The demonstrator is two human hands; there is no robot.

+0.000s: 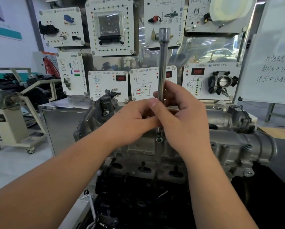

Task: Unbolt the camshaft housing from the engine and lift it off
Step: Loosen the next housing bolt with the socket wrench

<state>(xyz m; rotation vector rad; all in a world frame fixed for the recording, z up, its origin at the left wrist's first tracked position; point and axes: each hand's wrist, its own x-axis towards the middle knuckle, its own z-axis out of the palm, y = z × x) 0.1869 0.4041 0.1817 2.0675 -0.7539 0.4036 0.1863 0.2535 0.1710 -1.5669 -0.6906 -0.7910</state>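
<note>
Hands hold extension bar upright, tip down

Display panels behind – whiteboard right, cart left.

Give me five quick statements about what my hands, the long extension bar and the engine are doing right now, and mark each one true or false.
1. Both hands hold the long extension bar. True: the left hand and right hand grip its lower part.
2. The bar lies flat across the engine. False: it stands roughly upright.
3. The bar's lower tip sits at a bolt hole on top of the engine. True.
4. The camshaft housing has been lifted off. False: it sits on the engine.
5. The left hand rests open on the whiteboard. False: it grips the bar.
</note>
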